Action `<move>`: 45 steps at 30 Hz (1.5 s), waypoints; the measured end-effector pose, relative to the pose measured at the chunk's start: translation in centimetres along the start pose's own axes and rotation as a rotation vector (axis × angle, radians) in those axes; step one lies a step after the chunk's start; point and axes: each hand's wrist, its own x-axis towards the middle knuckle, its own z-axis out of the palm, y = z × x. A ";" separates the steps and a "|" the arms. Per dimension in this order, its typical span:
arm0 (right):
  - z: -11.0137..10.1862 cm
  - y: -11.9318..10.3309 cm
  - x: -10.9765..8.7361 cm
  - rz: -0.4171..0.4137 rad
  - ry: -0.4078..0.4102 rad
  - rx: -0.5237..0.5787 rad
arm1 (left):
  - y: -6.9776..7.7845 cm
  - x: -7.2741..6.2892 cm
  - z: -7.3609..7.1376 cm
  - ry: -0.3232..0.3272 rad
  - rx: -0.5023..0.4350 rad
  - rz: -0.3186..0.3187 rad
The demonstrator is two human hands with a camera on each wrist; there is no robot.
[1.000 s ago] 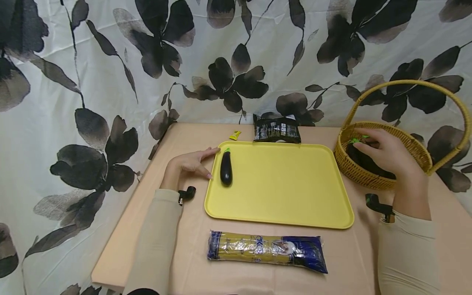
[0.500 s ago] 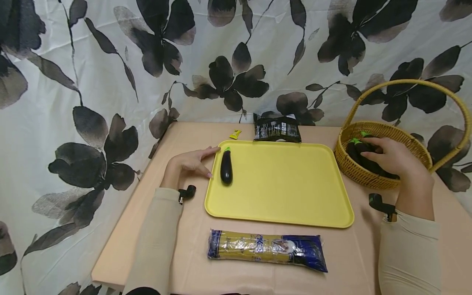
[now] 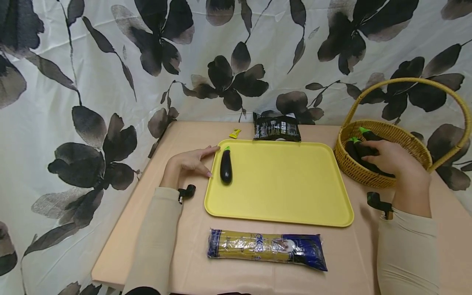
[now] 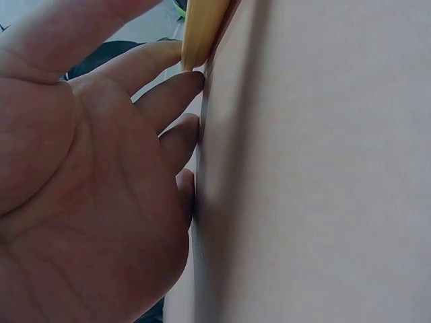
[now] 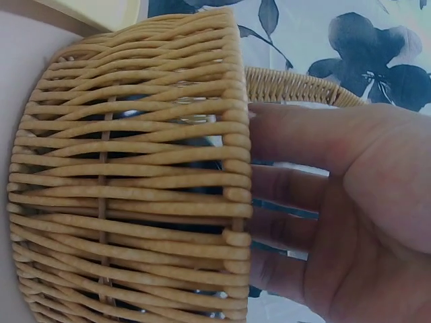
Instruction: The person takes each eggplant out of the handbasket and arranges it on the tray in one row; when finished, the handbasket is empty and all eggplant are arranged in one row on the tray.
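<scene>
Glossy, dark purple eggplants with green tops [image 3: 357, 154] lie inside the honey-coloured, woven wicker basket [image 3: 355, 173], beneath the right hand [image 3: 396, 157]; whether it grips one, I cannot tell. The left hand [image 3: 189, 160], fingers spread, touches the smooth, yellow, rectangular tray [image 3: 284, 184].

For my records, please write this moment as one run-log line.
left hand: touching tray edge; right hand: in basket, at eggplants, grip unclear; on tray: one eggplant; long packet: in front of tray
</scene>
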 end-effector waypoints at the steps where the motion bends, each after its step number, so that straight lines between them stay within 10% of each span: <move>1: 0.0 0.0 0.0 0.001 -0.005 -0.004 | 0.0 0.0 0.0 -0.002 -0.001 0.001; 45: 0.2 -0.2 -0.3 -0.058 -0.072 0.054 | -0.1 0.1 0.0 -0.001 -0.011 0.011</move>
